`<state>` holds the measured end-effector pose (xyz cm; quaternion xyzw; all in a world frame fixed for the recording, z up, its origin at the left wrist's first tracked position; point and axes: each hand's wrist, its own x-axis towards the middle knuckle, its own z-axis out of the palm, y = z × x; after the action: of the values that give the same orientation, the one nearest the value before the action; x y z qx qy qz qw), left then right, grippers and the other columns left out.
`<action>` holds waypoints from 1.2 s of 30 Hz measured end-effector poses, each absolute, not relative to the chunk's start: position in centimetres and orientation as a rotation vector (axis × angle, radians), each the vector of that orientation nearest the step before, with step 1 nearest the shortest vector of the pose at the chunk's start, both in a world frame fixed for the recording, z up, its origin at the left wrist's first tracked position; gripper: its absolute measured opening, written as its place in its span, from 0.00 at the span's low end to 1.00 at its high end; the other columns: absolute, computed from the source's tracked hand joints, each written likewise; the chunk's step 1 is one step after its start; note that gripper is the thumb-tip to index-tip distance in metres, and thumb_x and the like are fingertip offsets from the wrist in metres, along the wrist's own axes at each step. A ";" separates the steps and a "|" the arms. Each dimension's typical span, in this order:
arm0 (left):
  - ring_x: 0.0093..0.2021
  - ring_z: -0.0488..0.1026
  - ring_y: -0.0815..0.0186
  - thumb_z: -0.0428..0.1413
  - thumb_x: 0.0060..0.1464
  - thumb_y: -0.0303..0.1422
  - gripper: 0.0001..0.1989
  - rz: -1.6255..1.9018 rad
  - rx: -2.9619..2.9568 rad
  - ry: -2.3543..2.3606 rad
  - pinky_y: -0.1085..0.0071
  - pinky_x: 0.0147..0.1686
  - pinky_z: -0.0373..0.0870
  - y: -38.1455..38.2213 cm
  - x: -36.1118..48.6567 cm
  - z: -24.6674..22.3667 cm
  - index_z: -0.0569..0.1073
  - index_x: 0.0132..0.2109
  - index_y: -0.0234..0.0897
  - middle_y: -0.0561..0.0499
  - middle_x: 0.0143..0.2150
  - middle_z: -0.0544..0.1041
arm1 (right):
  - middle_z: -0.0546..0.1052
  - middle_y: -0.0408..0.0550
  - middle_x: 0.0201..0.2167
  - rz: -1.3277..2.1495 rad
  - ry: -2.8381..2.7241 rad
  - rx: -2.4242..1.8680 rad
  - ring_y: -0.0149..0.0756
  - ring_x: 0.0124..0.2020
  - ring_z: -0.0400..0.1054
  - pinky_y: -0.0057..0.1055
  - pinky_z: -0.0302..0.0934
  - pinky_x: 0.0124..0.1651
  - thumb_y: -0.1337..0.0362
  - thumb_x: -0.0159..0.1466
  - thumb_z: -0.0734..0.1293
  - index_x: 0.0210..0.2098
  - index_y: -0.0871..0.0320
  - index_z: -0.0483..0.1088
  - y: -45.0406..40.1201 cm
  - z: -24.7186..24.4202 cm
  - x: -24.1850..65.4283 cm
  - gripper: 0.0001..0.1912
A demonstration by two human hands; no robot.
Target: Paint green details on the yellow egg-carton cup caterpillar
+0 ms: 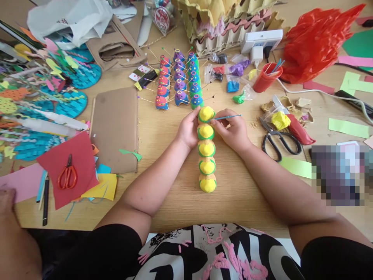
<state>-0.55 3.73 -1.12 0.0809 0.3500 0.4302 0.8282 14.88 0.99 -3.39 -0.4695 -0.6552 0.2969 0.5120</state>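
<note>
A strip of egg-carton bumps (206,149) with yellow tops and green edging lies lengthwise on the wooden table in front of me. My left hand (190,127) grips its far end from the left side. In my right hand (233,130) is a thin blue stick (229,116), pinched between the fingers, its tip by the edge of the farthest yellow bump. Beyond the strip stand three finished rows of bumps: a red and blue one (162,90), a purple one (180,85) and a blue and green one (194,77).
Black scissors (275,136) and a red-handled cutter (300,130) lie to the right. Farther back are a red cup (266,77), a power strip (262,38) and a red bag (314,46). Cardboard (115,128) and red-handled snips (68,175) lie left. Another person's arm (17,237) shows lower left.
</note>
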 end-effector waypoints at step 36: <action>0.66 0.74 0.45 0.52 0.70 0.42 0.15 0.890 0.217 0.686 0.56 0.56 0.74 4.2 -1.3 -2.3 0.83 0.41 0.49 0.48 0.34 0.86 | 0.70 0.42 0.27 0.783 -1.508 -1.132 0.32 0.28 0.59 0.34 0.56 0.33 0.40 0.65 0.73 0.35 0.52 0.71 0.8 -3.4 14.8 0.23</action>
<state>-1.33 4.20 -2.28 0.1026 0.3244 0.4212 0.8407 14.77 0.82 -3.44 -0.4729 -0.6296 0.3270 0.5226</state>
